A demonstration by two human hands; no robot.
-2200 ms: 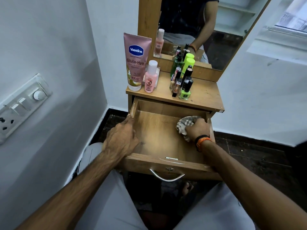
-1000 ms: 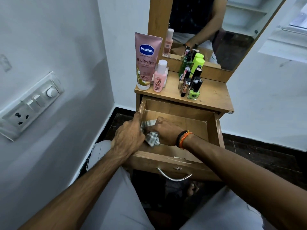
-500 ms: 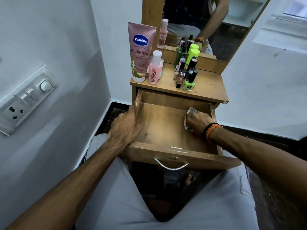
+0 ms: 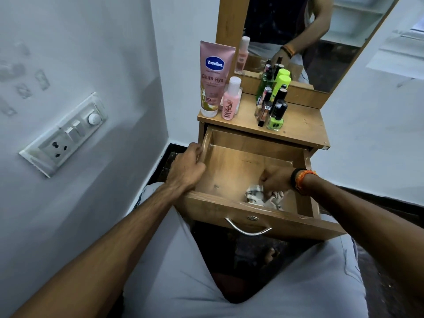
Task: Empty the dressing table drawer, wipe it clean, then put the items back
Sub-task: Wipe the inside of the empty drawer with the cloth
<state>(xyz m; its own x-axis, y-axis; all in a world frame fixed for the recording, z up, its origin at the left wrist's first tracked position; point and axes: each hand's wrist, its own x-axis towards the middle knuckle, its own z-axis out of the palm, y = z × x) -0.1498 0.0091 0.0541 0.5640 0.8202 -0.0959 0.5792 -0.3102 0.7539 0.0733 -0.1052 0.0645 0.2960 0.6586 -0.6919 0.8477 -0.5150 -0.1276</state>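
on the wooden surface (image 4: 305, 125) above the drawer: pink vaseline tube (image 4: 213, 79) standing cap-down at the left, small pink bottle (image 4: 230, 99) just beside it, cluster of nail polish bottles (image 4: 274, 106) and green bottles (image 4: 281, 82) toward the middle, all upright; mirror (image 4: 321, 35) behind, reflecting an arm. at far left, switchboard (image 4: 66, 134) on the white wall. below, drawer (image 4: 231, 166) pulled fully out toward the viewer, long axis running from the back panel to the front panel, metal handle (image 4: 247, 228) facing the viewer; inside holding only the cloth. left hand (image 4: 187, 166) curled over the left side wall of the drawer, gripping its rim. right hand (image 4: 276, 180), with black and orange bands at the wrist, fingers curled and clutching crumpled checked cloth (image 4: 263, 197) against the drawer floor at the near right corner, just behind the front panel. pale trousers (image 4: 174, 271) of seated legs under the drawer front; dark floor between them.
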